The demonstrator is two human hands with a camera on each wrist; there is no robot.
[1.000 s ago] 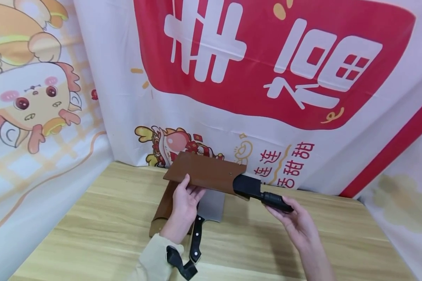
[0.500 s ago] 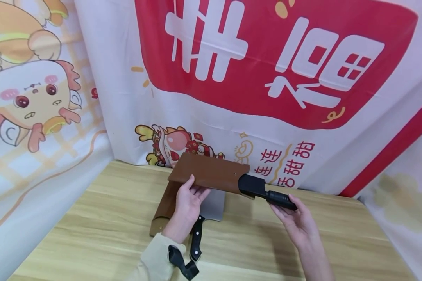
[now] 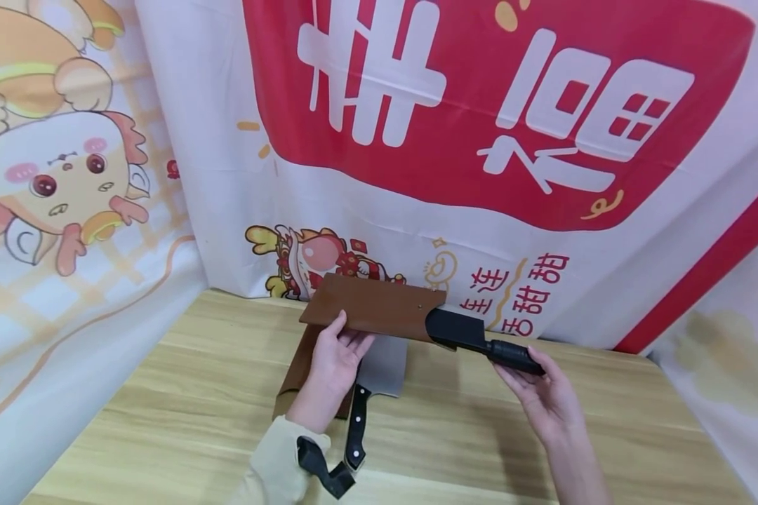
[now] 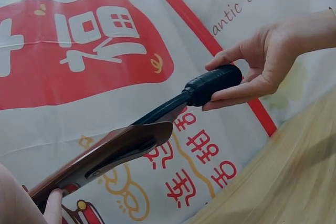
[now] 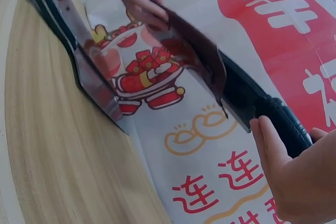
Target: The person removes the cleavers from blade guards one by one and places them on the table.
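Observation:
My left hand [image 3: 333,365] pinches a brown knife sheath [image 3: 373,305] above the table, thumb on the near face and fingers beneath. A cleaver with a black handle [image 3: 514,356] sits partly inside; a strip of its dark blade [image 5: 239,93] shows past the sheath's mouth. My right hand [image 3: 551,403] holds that handle between thumb and fingers, also plain in the left wrist view. Below the left hand lies a second cleaver [image 3: 384,368], grey-bladed with a riveted black handle. Another brown sheath [image 3: 300,365] lies beside it, partly hidden by the left hand; whether they overlap I cannot tell.
All this is over a wood-grain table [image 3: 467,435]. A printed white and red cloth [image 3: 480,175] hangs close behind, and a cartoon-patterned cloth [image 3: 63,175] borders the left. A black strap [image 3: 322,466] is round the left sleeve.
My right hand has moved right with the handle, and slightly more dark blade shows outside the sheath. The left hand and sheath have shifted slightly right. The cleaver on the table stays put.

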